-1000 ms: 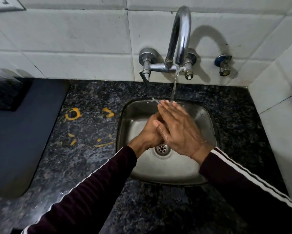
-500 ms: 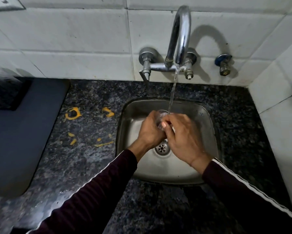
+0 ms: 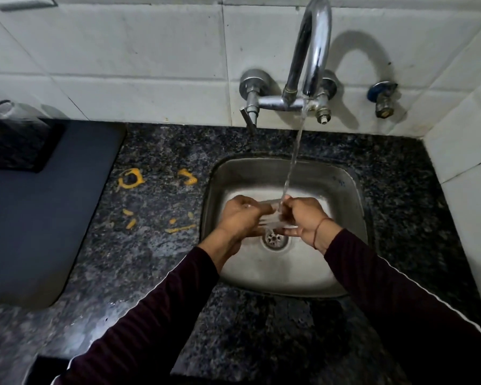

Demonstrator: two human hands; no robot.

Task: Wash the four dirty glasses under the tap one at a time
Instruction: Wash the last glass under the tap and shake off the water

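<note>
A clear glass (image 3: 272, 215) lies on its side between my two hands, over the steel sink (image 3: 345, 190). My left hand (image 3: 240, 218) grips one end of it and my right hand (image 3: 303, 218) grips the other. Water runs from the chrome tap (image 3: 311, 51) in a thin stream and lands on the glass near my right fingers. The drain (image 3: 274, 240) sits just below the hands. At the far left edge, the rims of other glasses (image 3: 0, 108) show on a dark tray (image 3: 17, 145).
Dark speckled granite counter (image 3: 150, 259) surrounds the sink, with yellow marks (image 3: 131, 179) to its left. A dark blue mat (image 3: 25, 232) covers the left side. White tiled walls stand behind and to the right, with a small valve (image 3: 382, 100) right of the tap.
My hands have drawn apart and lowered toward the drain. The glass, upright and hidden between them before, now lies sideways under the stream. The view has tilted slightly.
</note>
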